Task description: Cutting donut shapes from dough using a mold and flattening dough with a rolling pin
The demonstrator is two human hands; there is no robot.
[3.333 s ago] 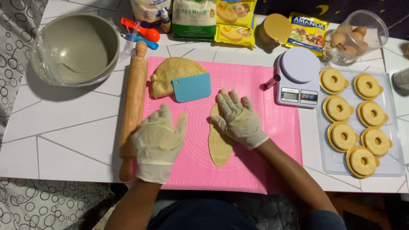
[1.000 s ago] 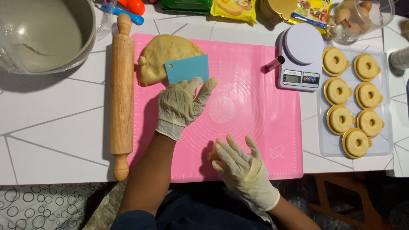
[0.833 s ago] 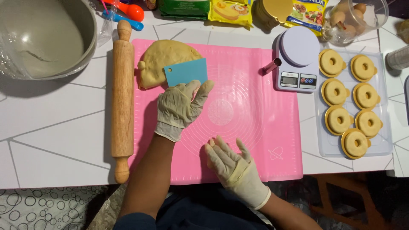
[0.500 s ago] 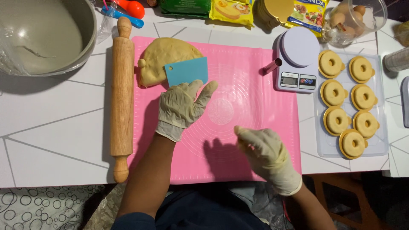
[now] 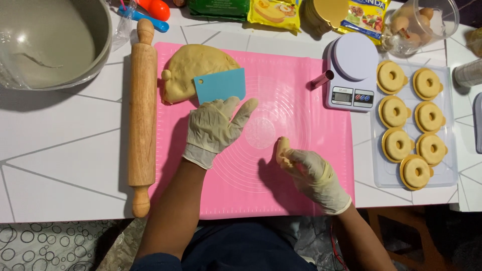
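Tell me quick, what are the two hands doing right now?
Left hand: open, fingers spread flat on the pink mat, holding nothing.
Right hand: closed on a small piece of dough.

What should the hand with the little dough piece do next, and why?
Probably lay it down on the pink mat. The right hand pinches a small dough piece just above the mat, and the left hand rests flat, open, beside the blue scraper, so the middle of the mat is bare.
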